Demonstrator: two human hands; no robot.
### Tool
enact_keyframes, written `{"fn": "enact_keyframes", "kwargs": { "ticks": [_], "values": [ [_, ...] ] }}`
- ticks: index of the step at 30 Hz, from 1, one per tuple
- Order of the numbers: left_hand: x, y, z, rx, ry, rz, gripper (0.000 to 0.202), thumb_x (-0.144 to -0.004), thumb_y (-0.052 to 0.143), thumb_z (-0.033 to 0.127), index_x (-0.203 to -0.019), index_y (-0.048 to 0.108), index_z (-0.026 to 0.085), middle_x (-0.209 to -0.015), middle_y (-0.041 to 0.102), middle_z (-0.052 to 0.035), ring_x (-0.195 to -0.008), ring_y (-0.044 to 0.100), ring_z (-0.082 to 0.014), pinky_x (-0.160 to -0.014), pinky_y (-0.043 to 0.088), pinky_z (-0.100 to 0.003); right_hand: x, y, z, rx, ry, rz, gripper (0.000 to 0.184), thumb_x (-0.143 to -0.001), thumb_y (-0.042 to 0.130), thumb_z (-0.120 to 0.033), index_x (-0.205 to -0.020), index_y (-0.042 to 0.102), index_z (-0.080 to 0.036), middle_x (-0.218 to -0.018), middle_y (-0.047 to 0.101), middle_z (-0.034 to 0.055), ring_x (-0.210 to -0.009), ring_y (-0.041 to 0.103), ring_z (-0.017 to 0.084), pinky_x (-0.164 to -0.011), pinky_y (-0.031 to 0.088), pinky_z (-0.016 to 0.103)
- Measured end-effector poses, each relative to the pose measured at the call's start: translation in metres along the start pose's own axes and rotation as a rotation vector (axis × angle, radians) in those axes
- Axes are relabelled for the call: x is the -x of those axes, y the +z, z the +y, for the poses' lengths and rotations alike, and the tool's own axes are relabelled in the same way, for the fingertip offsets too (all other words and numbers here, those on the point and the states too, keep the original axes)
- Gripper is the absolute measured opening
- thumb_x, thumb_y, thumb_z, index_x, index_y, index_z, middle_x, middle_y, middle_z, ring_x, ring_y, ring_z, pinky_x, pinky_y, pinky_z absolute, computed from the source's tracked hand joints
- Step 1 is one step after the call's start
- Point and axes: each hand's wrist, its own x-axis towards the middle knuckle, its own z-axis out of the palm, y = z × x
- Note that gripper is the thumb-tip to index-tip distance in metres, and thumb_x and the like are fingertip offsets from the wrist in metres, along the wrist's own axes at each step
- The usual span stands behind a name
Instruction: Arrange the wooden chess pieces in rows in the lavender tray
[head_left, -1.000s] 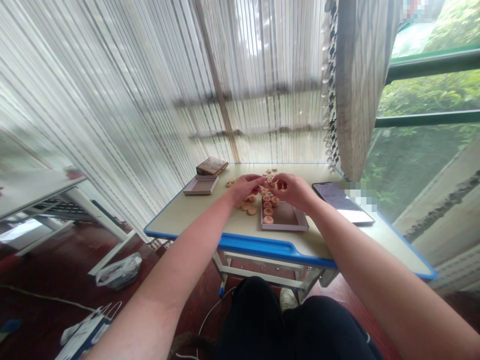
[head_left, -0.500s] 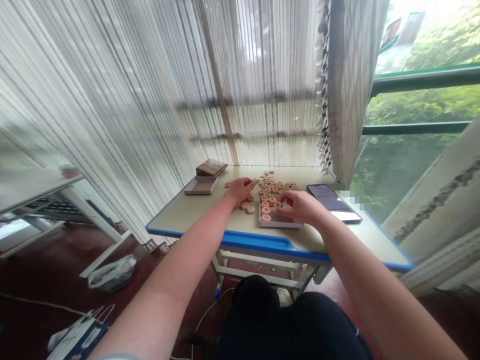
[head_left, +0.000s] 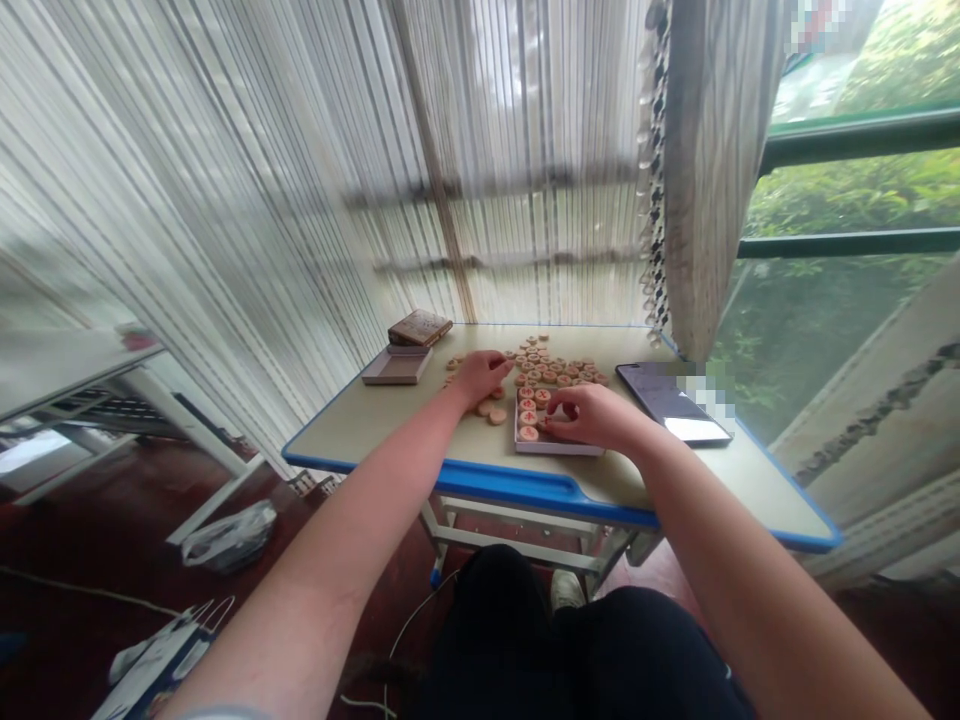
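A shallow box [head_left: 559, 449] near the table's front edge holds several round Chinese chess pieces [head_left: 529, 418] with red characters, lined up along its left side. My right hand [head_left: 581, 412] is inside the box, its fingers pinched on a Chinese chess piece [head_left: 544, 424] beside that row; the fingers partly cover it. To the left, my left hand [head_left: 482, 376] hovers low among loose pieces [head_left: 555, 375], fingertips together at the edge of the pile. Whether a piece is between those fingertips is hidden. A few loose discs [head_left: 496, 416] lie just below this hand.
A pale shallow box part [head_left: 397, 367] and a brown patterned box [head_left: 420, 327] stand at the table's back left. A large phone or tablet [head_left: 675, 402] lies to the right. The blue-edged table [head_left: 330, 430] stands against string curtains [head_left: 540, 270].
My right hand has lowered the piece toward the front of the box, beside the left row. My left hand stays by the pile with barely any movement. The view has shifted slightly.
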Motion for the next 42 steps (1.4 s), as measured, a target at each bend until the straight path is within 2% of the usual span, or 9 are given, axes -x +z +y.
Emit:
{"fn": "enact_keyframes", "kwargs": {
  "ticks": [4, 13, 19, 30, 34, 37, 40, 42],
  "values": [
    [0.001, 0.002, 0.000, 0.059, -0.046, -0.021, 0.032, -0.076, 0.051, 0.045, -0.072, 0.064, 0.016, -0.062, 0.061, -0.0012, -0.052, 0.054, -0.0120, -0.052, 0.037, -0.024, -0.002, 0.001, 0.001, -0.009, -0.043, 0.000, 0.013, -0.069, 0.060, -0.031, -0.076, 0.070, -0.026, -0.065, 0.063, -0.0002, -0.058, 0.052, 0.013, -0.053, 0.034, 0.024],
    [0.001, 0.005, -0.004, 0.105, -0.067, -0.023, 0.033, -0.075, 0.051, 0.046, -0.075, 0.064, 0.016, -0.064, 0.061, -0.0015, -0.052, 0.052, -0.0117, -0.052, 0.036, -0.024, -0.006, 0.008, 0.005, 0.036, -0.064, 0.058, 0.015, -0.072, 0.059, -0.032, -0.077, 0.071, -0.025, -0.067, 0.063, 0.0012, -0.060, 0.052, 0.014, -0.054, 0.035, 0.024],
    [0.000, 0.002, -0.002, -0.001, 0.007, 0.016, 0.032, -0.077, 0.050, 0.043, -0.072, 0.065, 0.015, -0.064, 0.063, -0.0030, -0.058, 0.054, -0.0139, -0.055, 0.036, -0.026, -0.007, 0.010, 0.006, 0.038, -0.095, 0.066, 0.012, -0.073, 0.058, -0.026, -0.076, 0.069, -0.025, -0.066, 0.063, 0.0002, -0.062, 0.052, 0.014, -0.056, 0.036, 0.024],
    [-0.003, 0.000, -0.003, 0.000, 0.000, 0.041, 0.034, -0.079, 0.047, 0.042, -0.078, 0.068, 0.015, -0.070, 0.066, -0.0054, -0.064, 0.058, -0.0161, -0.061, 0.040, -0.027, -0.005, 0.008, 0.005, 0.061, -0.050, 0.077, 0.013, -0.073, 0.057, -0.032, -0.075, 0.069, -0.026, -0.067, 0.063, 0.0010, -0.062, 0.053, 0.015, -0.054, 0.034, 0.025],
    [-0.006, -0.002, -0.009, -0.148, 0.015, 0.068, 0.026, -0.077, 0.050, 0.033, -0.084, 0.069, 0.016, -0.080, 0.068, -0.0081, -0.076, 0.059, -0.0195, -0.071, 0.042, -0.030, -0.003, 0.003, 0.000, 0.066, -0.047, 0.140, 0.022, -0.076, 0.053, -0.041, -0.075, 0.068, -0.025, -0.070, 0.064, 0.0030, -0.067, 0.055, 0.017, -0.058, 0.036, 0.026],
    [-0.007, -0.005, -0.010, -0.304, 0.062, 0.061, 0.024, -0.073, 0.052, 0.024, -0.087, 0.069, 0.016, -0.090, 0.067, -0.0095, -0.089, 0.057, -0.0222, -0.082, 0.041, -0.032, -0.003, -0.001, -0.001, 0.059, 0.035, 0.195, 0.023, -0.077, 0.050, -0.039, -0.080, 0.067, -0.024, -0.076, 0.065, 0.0040, -0.070, 0.056, 0.018, -0.059, 0.037, 0.027],
    [-0.003, -0.010, -0.004, -0.379, 0.087, 0.004, 0.023, -0.069, 0.053, 0.020, -0.086, 0.068, 0.017, -0.093, 0.066, -0.0073, -0.093, 0.055, -0.0216, -0.086, 0.041, -0.031, -0.005, -0.003, 0.006, 0.066, 0.235, 0.312, 0.024, -0.077, 0.047, -0.029, -0.091, 0.065, -0.024, -0.086, 0.066, 0.0048, -0.078, 0.057, 0.020, -0.063, 0.039, 0.028],
    [0.001, -0.013, 0.001, -0.431, 0.099, -0.080, 0.022, -0.065, 0.056, 0.020, -0.083, 0.067, 0.019, -0.091, 0.064, -0.0053, -0.093, 0.054, -0.0210, -0.083, 0.042, -0.030, -0.007, -0.002, 0.014, 0.064, 0.389, 0.401, 0.030, -0.076, 0.044, -0.022, -0.099, 0.063, -0.023, -0.093, 0.065, 0.0066, -0.085, 0.056, 0.021, -0.068, 0.040, 0.030]
  ]
}}
